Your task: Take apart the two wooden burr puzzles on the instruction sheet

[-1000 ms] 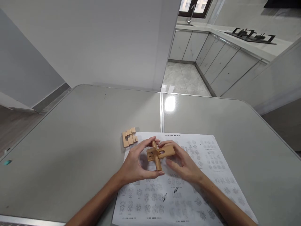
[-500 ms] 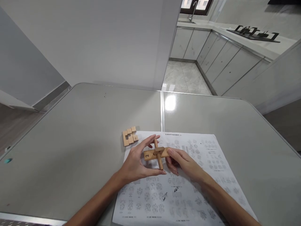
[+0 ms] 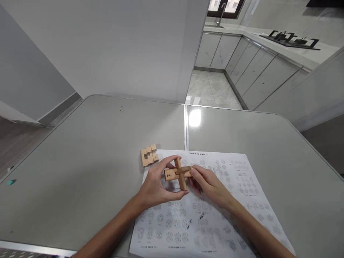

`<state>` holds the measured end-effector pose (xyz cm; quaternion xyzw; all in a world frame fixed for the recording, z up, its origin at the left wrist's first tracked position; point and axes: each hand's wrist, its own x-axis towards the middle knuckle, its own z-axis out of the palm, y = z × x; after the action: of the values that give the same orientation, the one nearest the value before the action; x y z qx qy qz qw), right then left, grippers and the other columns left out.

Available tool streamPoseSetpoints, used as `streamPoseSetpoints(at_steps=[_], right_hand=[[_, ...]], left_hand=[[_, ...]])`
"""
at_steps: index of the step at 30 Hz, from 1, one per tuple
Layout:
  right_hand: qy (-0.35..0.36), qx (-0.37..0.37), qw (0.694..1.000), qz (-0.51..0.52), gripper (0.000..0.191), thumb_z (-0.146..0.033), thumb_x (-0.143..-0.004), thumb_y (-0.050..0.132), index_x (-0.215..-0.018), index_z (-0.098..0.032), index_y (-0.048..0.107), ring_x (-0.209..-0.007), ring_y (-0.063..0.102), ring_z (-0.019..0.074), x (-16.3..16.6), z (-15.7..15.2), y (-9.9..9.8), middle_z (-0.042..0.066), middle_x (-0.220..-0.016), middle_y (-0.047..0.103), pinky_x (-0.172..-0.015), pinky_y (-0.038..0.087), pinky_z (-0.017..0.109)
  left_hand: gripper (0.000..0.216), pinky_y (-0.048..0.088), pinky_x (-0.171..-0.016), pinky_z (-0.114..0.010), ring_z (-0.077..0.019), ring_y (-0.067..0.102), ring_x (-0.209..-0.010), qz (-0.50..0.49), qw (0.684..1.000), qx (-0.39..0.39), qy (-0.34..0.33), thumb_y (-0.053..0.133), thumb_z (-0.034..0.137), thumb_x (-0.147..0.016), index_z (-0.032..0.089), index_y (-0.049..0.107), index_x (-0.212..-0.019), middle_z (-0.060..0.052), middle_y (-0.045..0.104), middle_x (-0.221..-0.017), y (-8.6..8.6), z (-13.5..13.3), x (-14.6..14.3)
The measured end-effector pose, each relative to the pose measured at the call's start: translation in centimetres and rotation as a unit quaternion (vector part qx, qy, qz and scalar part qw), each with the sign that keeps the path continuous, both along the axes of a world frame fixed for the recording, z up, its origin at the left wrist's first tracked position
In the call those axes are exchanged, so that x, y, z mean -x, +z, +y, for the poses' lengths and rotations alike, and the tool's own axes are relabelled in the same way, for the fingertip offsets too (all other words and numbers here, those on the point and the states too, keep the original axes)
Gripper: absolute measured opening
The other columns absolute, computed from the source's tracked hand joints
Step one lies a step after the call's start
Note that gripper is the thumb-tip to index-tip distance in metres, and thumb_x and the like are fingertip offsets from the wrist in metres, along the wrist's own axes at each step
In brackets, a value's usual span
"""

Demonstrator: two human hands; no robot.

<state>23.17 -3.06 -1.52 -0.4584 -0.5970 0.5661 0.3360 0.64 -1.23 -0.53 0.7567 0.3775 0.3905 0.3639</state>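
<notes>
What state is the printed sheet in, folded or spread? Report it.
Spread: the printed sheet lies flat on the table, no folds showing.

Crossed wooden puzzle bars, numbered, held.

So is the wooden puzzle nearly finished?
Not yet. Done: a few bars already cross in the wooden cross. In hand: the left hand and right hand grip it over the diagram sheet. Left: the loose pieces lying on the table.
</notes>
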Motion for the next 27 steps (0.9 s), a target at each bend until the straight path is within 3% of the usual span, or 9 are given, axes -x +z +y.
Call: streamPoseSetpoints(at_steps=[2, 4, 6, 8, 14, 27], right_hand=[[-0.038, -0.115, 0.992, -0.039, 0.022, -0.04, -0.109, 0.054, -0.118, -0.024, 0.065, -0.079, 0.062, 0.0191, -0.09, -0.02, -0.02, 0.007, -0.099, 0.067, -0.069, 0.052, 0.034], [-0.06, -0.237, 0.968, -0.062, 0.027, -0.03, -0.104, 0.062, -0.131, -0.026, 0.062, -0.098, 0.063, 0.0235, -0.21, -0.04, -0.17, 0.011, -0.119, 0.063, -0.079, 0.054, 0.038], [-0.052, -0.321, 0.942, -0.079, 0.028, -0.023, -0.102, 0.066, -0.13, -0.026, 0.063, -0.103, 0.062, 0.0249, -0.33, -0.03, -0.33, 0.011, -0.119, 0.063, -0.082, 0.055, 0.039], [-0.031, -0.359, 0.929, -0.088, 0.024, -0.016, -0.102, 0.065, -0.124, -0.027, 0.065, -0.096, 0.064, 0.0228, -0.4, 0.02, -0.39, 0.008, -0.109, 0.066, -0.078, 0.056, 0.037], [-0.04, -0.374, 0.924, -0.067, 0.025, -0.007, -0.103, 0.059, -0.116, -0.026, 0.068, -0.079, 0.066, 0.0188, -0.41, 0.15, 0.19, 0.003, -0.093, 0.073, -0.067, 0.054, 0.033], [-0.058, -0.342, 0.935, -0.072, 0.02, -0.01, -0.104, 0.058, -0.111, -0.025, 0.07, -0.078, 0.068, 0.0193, -0.75, 0.27, 0.17, 0.003, -0.092, 0.074, -0.066, 0.054, 0.033]], left_hand=[[0.092, 0.063, -0.095, -0.05, -0.026, 0.072, -0.105, 0.02, 0.999, -0.044, -0.002, 0.092, 0.027, -0.07, 0.031, 0.048, -0.151, -0.01, 0.068, -0.14, 0.0, 0.0, -0.07], [0.092, 0.063, -0.096, -0.049, -0.0277, 0.071, -0.11, 0.034, 0.997, -0.074, -0.006, 0.09, 0.026, -0.072, 0.029, 0.046, -0.153, -0.011, 0.068, -0.139, -0.05, 0.01, -0.12], [0.09, 0.064, -0.096, -0.048, -0.0289, 0.07, -0.116, 0.04, 0.995, -0.085, -0.018, 0.088, 0.026, -0.074, 0.028, 0.046, -0.153, -0.012, 0.067, -0.138, -0.19, 0.01, -0.12], [0.091, 0.063, -0.099, -0.048, -0.03, 0.068, -0.122, 0.04, 0.995, -0.089, -0.037, 0.088, 0.027, -0.074, 0.028, 0.045, -0.154, -0.012, 0.066, -0.139, -0.37, 0.02, -0.07], [0.094, 0.062, -0.102, -0.049, -0.0309, 0.068, -0.125, 0.033, 0.995, -0.079, -0.06, 0.088, 0.025, -0.071, 0.027, 0.045, -0.154, -0.012, 0.067, -0.138, -0.44, 0.25, 0.09], [0.092, 0.062, -0.103, -0.05, -0.0311, 0.069, -0.123, 0.02, 0.993, -0.112, -0.021, 0.089, 0.028, -0.071, 0.027, 0.048, -0.154, -0.012, 0.067, -0.138, 0.32, 0.24, 0.29]])
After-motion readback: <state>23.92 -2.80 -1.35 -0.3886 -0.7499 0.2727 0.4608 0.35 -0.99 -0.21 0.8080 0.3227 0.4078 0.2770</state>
